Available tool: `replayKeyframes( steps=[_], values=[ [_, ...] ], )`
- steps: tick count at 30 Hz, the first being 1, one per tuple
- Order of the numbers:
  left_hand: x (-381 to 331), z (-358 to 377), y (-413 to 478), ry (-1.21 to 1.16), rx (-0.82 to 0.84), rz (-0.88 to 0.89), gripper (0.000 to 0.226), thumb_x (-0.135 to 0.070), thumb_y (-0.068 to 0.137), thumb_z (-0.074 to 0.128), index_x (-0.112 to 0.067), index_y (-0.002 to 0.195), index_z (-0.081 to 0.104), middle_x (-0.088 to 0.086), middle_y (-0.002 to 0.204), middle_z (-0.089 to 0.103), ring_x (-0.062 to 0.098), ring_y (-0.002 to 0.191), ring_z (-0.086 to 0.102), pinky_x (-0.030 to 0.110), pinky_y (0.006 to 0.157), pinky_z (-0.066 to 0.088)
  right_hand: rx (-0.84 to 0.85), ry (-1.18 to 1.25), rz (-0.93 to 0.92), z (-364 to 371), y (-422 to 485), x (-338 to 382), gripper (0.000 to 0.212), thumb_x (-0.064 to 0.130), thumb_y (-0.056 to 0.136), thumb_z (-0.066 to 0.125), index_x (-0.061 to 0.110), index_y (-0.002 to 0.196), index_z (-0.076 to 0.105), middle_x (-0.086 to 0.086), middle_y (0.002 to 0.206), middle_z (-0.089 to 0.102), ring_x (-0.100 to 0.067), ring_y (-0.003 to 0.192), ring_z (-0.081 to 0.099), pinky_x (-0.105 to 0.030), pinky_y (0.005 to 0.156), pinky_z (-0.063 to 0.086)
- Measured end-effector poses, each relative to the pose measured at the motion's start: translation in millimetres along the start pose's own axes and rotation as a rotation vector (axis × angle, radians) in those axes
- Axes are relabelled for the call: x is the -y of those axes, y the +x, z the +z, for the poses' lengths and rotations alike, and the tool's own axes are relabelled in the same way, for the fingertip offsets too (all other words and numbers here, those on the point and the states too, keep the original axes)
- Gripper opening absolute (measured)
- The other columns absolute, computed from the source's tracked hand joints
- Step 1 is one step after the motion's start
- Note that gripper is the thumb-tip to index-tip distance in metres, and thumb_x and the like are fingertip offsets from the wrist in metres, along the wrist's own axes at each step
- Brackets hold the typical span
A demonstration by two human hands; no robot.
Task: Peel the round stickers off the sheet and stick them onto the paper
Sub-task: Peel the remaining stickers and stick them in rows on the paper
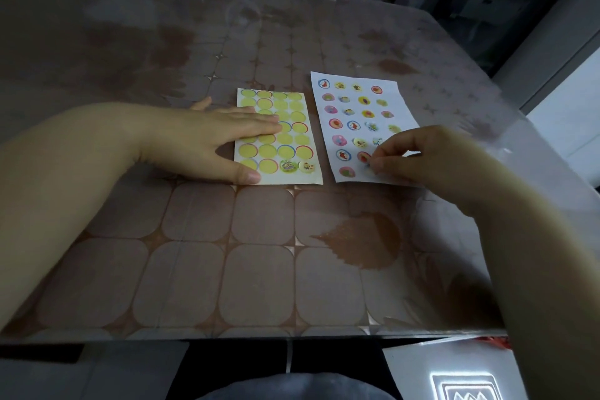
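The sticker sheet [292, 127] lies left of centre, mostly bare yellow circles, with two round stickers [297, 166] left in its bottom row. My left hand [207, 140] lies flat on the sheet's left half, fingers spread, thumb at the bottom edge. To the right lies the white paper [402, 107], covered with several rows of round stickers [354, 125]. My right hand [418, 156] hovers over the paper's lower right part. Its thumb and forefinger are pinched on a small round sticker [370, 165] right at the paper's surface; the fingers hide most of it.
The table [227, 269] has a brown tile-pattern cloth under a clear cover, with its front edge close to me. A white box with a printed logo [464, 380] sits below the table edge at the lower right. White furniture stands behind the far edge.
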State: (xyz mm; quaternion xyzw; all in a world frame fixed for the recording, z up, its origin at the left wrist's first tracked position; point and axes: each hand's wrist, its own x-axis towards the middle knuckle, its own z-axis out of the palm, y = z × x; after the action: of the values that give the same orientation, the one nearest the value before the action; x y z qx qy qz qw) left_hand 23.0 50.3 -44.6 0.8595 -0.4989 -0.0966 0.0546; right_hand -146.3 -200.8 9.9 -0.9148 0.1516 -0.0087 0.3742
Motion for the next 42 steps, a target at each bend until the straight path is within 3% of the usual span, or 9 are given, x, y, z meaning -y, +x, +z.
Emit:
replayKeyframes(
  steps=[4,6,9,14,18,23,28,35,42],
  values=[
    [0,1,0,-0.007,0.004,0.001,0.076,-0.079,0.072,0.041,-0.063,0.135,0.000,-0.026,0.154,0.005,0.000,0.143,0.000,0.056,0.114,0.006,-0.002,-0.086,0.003,3,3,-3,0.008,0.028,0.074,0.074,0.022,0.077,0.072,0.010,0.078,0.063,-0.001,0.068,0.053,-0.006,0.056,0.038],
    [1,1,0,-0.006,0.008,-0.005,0.077,-0.080,0.071,0.039,-0.063,0.135,-0.001,-0.025,0.154,0.004,0.001,0.143,0.000,0.056,0.114,0.005,-0.018,-0.104,0.007,5,3,-2,0.007,0.028,0.073,0.075,0.022,0.076,0.072,0.009,0.078,0.062,-0.004,0.065,0.051,-0.017,0.059,0.038],
    [0,3,0,-0.007,0.006,-0.016,0.080,-0.084,0.068,0.036,-0.063,0.135,-0.002,-0.026,0.154,0.003,0.000,0.143,-0.001,0.055,0.115,0.005,-0.024,-0.107,-0.014,7,3,-1,0.007,0.025,0.072,0.076,0.021,0.076,0.071,0.011,0.073,0.057,-0.003,0.059,0.048,-0.013,0.054,0.037],
    [-3,1,-2,-0.030,0.013,-0.027,0.080,-0.084,0.066,0.036,-0.063,0.134,-0.001,-0.027,0.153,0.003,-0.001,0.142,-0.001,0.054,0.115,0.004,-0.025,-0.126,-0.003,4,8,-1,0.031,0.027,0.065,0.081,0.022,0.087,0.059,0.006,0.076,0.046,-0.012,0.063,0.044,-0.027,0.059,0.036],
    [-8,-4,-4,-0.024,0.006,-0.024,0.081,-0.082,0.067,0.037,-0.060,0.137,0.001,-0.026,0.153,0.005,-0.001,0.142,0.000,0.053,0.116,0.004,0.005,-0.102,-0.056,6,4,-1,0.008,0.023,0.071,0.076,0.025,0.074,0.069,0.009,0.072,0.049,-0.008,0.062,0.044,-0.012,0.053,0.034],
    [-27,-15,-15,-0.021,0.013,-0.050,0.086,-0.077,0.066,0.035,-0.049,0.142,0.007,-0.022,0.155,0.005,-0.002,0.142,-0.001,0.042,0.117,-0.005,-0.066,-0.152,-0.101,10,-7,-3,0.005,0.025,0.077,0.071,0.030,0.075,0.071,0.017,0.076,0.056,-0.009,0.067,0.048,-0.003,0.051,0.035],
    [-43,-28,-23,-0.060,0.048,-0.057,0.075,-0.053,0.082,0.053,-0.045,0.143,0.010,-0.021,0.154,0.006,-0.002,0.141,-0.001,0.033,0.114,-0.009,-0.114,-0.311,-0.296,19,-10,21,0.012,0.027,0.084,0.062,0.026,0.089,0.073,0.013,0.082,0.057,-0.001,0.065,0.054,-0.004,0.056,0.036],
    [-49,-38,-26,-0.094,0.196,-0.112,0.087,-0.069,0.067,0.038,-0.041,0.144,0.007,-0.022,0.154,0.003,-0.006,0.140,-0.003,0.038,0.115,-0.012,0.086,-0.289,-0.405,51,12,51,0.023,0.039,0.073,0.072,0.033,0.096,0.070,0.017,0.083,0.046,0.000,0.073,0.048,-0.010,0.066,0.036],
    [-50,-38,-26,-0.102,0.198,-0.115,0.083,-0.065,0.071,0.040,-0.044,0.143,0.006,-0.023,0.154,0.000,-0.005,0.140,-0.007,0.041,0.116,-0.012,0.095,-0.073,-0.367,60,13,44,0.017,0.029,0.070,0.075,0.031,0.087,0.073,0.007,0.093,0.061,-0.007,0.081,0.054,-0.012,0.069,0.038]
  ],
)
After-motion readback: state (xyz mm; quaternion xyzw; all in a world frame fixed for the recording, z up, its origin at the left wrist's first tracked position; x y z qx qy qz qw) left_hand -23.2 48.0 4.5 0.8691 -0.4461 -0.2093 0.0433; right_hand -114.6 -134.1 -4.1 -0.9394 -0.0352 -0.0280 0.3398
